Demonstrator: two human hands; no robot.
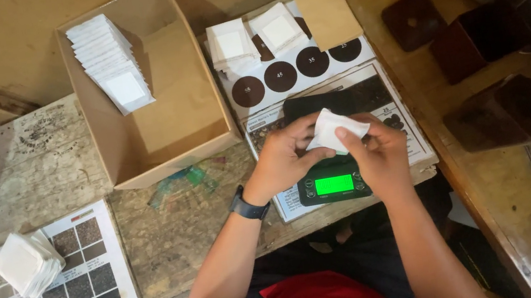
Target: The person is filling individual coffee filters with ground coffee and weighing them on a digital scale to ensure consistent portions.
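A small white filter bag [334, 129] is being held just above a digital scale [334, 184] with a green lit display. The left hand [288, 156] and the right hand [377, 152] are both pinching it in their grip. Behind, an open cardboard box [183, 105] is holding a row of similar bags [110, 63]. The bag is looking thin and slightly crumpled.

cardboard box [183, 105] left of scale [334, 184].

Likely coffee workshop: digital scale [334, 184], grind-size charts [51, 285], filter sachets [111, 63] on wooden bench [172, 236].
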